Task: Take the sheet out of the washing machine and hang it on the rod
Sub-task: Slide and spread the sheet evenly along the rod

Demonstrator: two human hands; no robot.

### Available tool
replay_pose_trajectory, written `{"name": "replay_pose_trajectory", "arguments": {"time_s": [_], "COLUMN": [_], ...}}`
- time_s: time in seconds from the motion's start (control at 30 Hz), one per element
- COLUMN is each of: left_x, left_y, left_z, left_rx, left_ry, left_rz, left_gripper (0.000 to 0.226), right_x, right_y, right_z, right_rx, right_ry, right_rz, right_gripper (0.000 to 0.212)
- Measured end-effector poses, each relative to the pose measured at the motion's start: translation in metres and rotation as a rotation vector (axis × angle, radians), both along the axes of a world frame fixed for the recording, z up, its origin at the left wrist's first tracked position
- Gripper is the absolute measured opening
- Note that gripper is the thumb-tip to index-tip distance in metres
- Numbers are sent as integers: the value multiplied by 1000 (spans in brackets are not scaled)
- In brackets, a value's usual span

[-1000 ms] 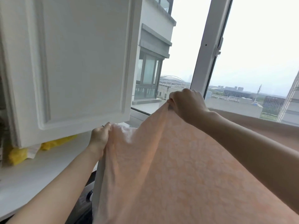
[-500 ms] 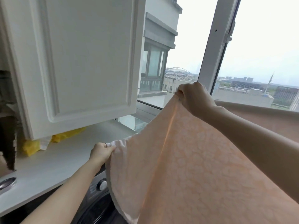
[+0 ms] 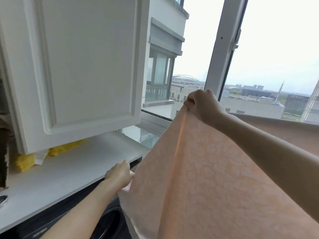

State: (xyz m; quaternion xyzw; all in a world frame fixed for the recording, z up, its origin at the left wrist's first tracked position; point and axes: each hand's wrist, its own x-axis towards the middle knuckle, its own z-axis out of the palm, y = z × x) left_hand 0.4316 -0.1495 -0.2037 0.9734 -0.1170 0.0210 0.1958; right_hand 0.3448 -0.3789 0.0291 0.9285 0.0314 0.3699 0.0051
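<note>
Left hand (image 3: pixel 120 175) dropped lower, both grips clamped on sheet (image 3: pixel 215 178) hanging below right hand (image 3: pixel 202 106).

I see a peach sheet (image 3: pixel 215 178) with a pale floral pattern, white cabinet door (image 3: pixel 77 66), yellow bags (image 3: pixel 24 163).

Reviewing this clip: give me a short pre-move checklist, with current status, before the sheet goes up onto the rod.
1. Right hand grips the peach sheet at a raised bunched edge: ok.
2. Left hand holds the sheet's lower edge: cannot tell, the fingers are hidden behind the cloth.
3. Sheet fully out of the washing machine: cannot tell, its lower end runs out of frame.
4. Rod located: not ok, none in view.
5. Open cabinet door clear of the sheet: ok, it hangs apart to the left.
</note>
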Motion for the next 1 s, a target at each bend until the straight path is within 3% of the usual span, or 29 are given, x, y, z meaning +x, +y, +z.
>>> {"name": "replay_pose_trajectory", "arguments": {"time_s": [0.13, 0.3, 0.43, 0.53, 0.7, 0.8, 1.0], "left_x": [-13, -45, -42, -41, -40, -39, -38], "left_y": [-22, -71, -93, -101, -103, -104, -111], "left_z": [38, 114, 152, 161, 165, 170, 189], "left_rx": [-434, -665, -827, -833, -868, -845, -988], "left_ry": [-57, -308, -196, -176, -39, -82, -227], "left_rz": [-328, -545, -512, -487, -491, -492, -351], "left_gripper": [53, 36, 25, 15, 23, 18, 16], "right_x": [0, -4, -16, -26, -58, -77, -93], "right_y": [0, 3, 3, -3, -30, -46, -52], "right_z": [-1, -1, 2, 7, 23, 26, 24], "right_rx": [12, -5, -114, -94, 13, 49, 79], "right_ry": [3, 2, 89, 177, 212, 240, 166], "right_rz": [9, 38, 66, 105, 25, -17, -27], "right_gripper": [24, 25, 23, 14, 17, 15, 14]}}
